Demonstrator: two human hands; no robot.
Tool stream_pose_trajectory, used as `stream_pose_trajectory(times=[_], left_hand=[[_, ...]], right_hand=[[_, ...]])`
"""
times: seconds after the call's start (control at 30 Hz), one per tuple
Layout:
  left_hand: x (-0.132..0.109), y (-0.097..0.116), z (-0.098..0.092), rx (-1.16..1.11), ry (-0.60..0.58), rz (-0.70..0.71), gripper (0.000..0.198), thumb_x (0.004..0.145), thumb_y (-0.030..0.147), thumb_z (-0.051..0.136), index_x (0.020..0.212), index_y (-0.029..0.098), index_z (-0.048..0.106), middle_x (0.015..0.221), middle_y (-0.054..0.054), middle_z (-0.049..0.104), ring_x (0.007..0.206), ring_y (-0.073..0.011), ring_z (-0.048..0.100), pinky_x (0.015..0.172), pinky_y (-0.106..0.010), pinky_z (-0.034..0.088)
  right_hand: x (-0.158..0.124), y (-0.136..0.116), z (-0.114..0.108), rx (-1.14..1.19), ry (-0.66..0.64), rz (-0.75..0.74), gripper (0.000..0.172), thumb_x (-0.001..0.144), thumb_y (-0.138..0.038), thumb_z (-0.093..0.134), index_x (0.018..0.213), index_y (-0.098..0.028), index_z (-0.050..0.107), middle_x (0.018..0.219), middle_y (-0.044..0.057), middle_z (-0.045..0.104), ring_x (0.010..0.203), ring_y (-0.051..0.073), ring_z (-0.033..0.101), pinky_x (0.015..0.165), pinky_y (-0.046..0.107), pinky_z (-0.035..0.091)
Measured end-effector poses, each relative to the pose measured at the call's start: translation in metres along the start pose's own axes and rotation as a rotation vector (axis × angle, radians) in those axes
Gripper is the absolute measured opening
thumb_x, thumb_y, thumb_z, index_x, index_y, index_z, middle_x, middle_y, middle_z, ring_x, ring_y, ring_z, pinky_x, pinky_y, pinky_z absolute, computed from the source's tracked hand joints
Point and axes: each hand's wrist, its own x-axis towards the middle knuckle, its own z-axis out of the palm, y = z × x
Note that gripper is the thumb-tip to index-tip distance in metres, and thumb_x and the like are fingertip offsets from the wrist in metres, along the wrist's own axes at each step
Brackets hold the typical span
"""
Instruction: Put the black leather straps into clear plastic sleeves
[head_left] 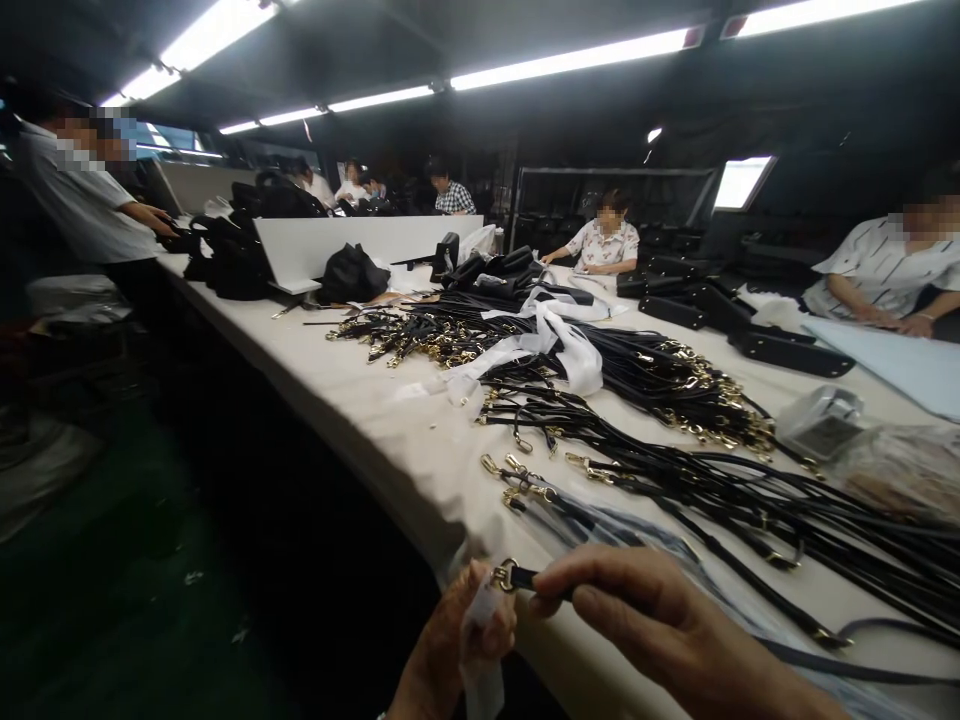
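My left hand (442,645) is closed at the table's near edge, gripping the gold clasp (504,575) on the end of a black strap. A strip of thin white wrapping (481,655) hangs down over its fingers. Just to the right, my right hand (645,615) pinches the black strap (526,579) close behind the clasp, between thumb and fingers. Beyond my hands lie several more black straps with gold clasps (525,480), some under clear plastic. The far part of the held strap is hidden by my right hand.
A big heap of black straps (637,365) with gold clasps covers the middle of the long table (375,430), with white wrapping (574,350) on top. Black bags (352,275) and a white board (360,245) stand farther back. Co-workers sit and stand around the table.
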Motion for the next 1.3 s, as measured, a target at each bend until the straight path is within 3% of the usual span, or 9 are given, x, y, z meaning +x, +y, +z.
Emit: stream_pose_trajectory(times=[0.27,0.37,0.5,0.67,0.8,0.93,1.07,1.17,1.3], left_hand=[[-0.01,-0.006,-0.001,0.074,0.064,-0.003,0.057,0.082,0.07,0.062,0.071,0.014,0.065,0.046,0.004,0.046,0.042,-0.0059,0.037,0.047,-0.019,0.029],[-0.009,-0.003,-0.002,0.161,-0.073,-0.03,0.057,0.082,0.07,0.063,0.08,0.013,0.07,0.056,-0.002,0.061,0.048,-0.0074,0.047,0.05,-0.018,0.033],[-0.004,0.01,0.008,0.231,-0.269,-0.148,0.058,0.066,0.065,0.08,0.08,0.009,0.074,0.067,-0.01,0.072,0.05,-0.0126,0.058,0.05,-0.021,0.041],[0.0,0.025,0.029,0.428,-0.115,-0.197,0.049,0.066,0.056,0.084,0.08,0.009,0.076,0.069,-0.009,0.073,0.052,-0.0125,0.058,0.048,-0.02,0.041],[0.005,0.025,0.039,0.52,-0.075,-0.155,0.041,0.065,0.047,0.087,0.083,0.011,0.076,0.069,-0.004,0.071,0.058,-0.0125,0.058,0.059,-0.022,0.044],[0.004,0.029,0.032,0.854,0.074,0.049,0.021,0.076,0.036,0.077,0.078,0.015,0.075,0.067,-0.001,0.068,0.06,-0.0131,0.056,0.059,-0.021,0.043],[-0.001,0.044,0.016,1.138,0.19,0.295,0.018,0.079,0.035,0.073,0.079,0.017,0.077,0.074,-0.004,0.072,0.072,-0.0189,0.064,0.068,-0.023,0.047],[-0.003,0.049,0.01,1.078,0.175,0.226,0.022,0.076,0.037,0.075,0.081,0.016,0.078,0.074,-0.005,0.073,0.071,-0.0189,0.064,0.067,-0.024,0.048],[0.003,0.04,0.018,0.78,0.1,-0.017,0.029,0.067,0.039,0.081,0.078,0.013,0.077,0.07,-0.004,0.072,0.062,-0.0154,0.061,0.059,-0.022,0.047]], right_hand=[[-0.007,0.003,0.0,0.014,-0.092,0.075,0.024,0.096,-0.044,0.057,0.103,-0.031,0.076,0.102,0.002,0.075,0.098,0.016,0.07,0.09,0.022,0.051],[-0.007,-0.003,-0.006,-0.023,-0.147,0.14,0.021,0.095,-0.035,0.058,0.107,-0.029,0.074,0.102,0.001,0.074,0.096,0.015,0.069,0.086,0.02,0.05],[-0.007,-0.008,-0.023,-0.264,-0.238,0.235,0.029,0.088,-0.02,0.059,0.114,-0.026,0.07,0.092,0.0,0.074,0.083,0.014,0.067,0.072,0.018,0.047],[-0.01,-0.002,-0.029,-0.695,-0.127,0.252,0.031,0.087,-0.022,0.057,0.114,-0.029,0.069,0.096,0.003,0.073,0.096,0.021,0.065,0.082,0.027,0.044],[-0.004,0.008,-0.014,-0.925,-0.136,0.166,0.031,0.089,-0.022,0.052,0.115,-0.025,0.068,0.093,0.008,0.071,0.089,0.024,0.066,0.074,0.028,0.043],[0.001,0.012,-0.02,-0.791,-0.12,0.176,0.04,0.087,-0.038,0.062,0.126,-0.026,0.064,0.101,0.007,0.071,0.094,0.024,0.064,0.078,0.028,0.044],[-0.006,0.025,-0.057,-0.411,-0.205,0.47,0.035,0.088,-0.045,0.058,0.104,-0.017,0.071,0.08,0.005,0.071,0.059,0.013,0.055,0.053,0.02,0.038],[-0.016,0.033,-0.075,-0.28,-0.145,0.468,0.033,0.09,-0.042,0.054,0.088,-0.013,0.071,0.067,0.002,0.064,0.053,0.009,0.048,0.049,0.018,0.032],[-0.026,0.019,-0.07,-0.671,-0.062,0.245,0.025,0.092,-0.039,0.057,0.088,-0.022,0.074,0.069,0.0,0.065,0.06,0.011,0.051,0.056,0.022,0.03]])
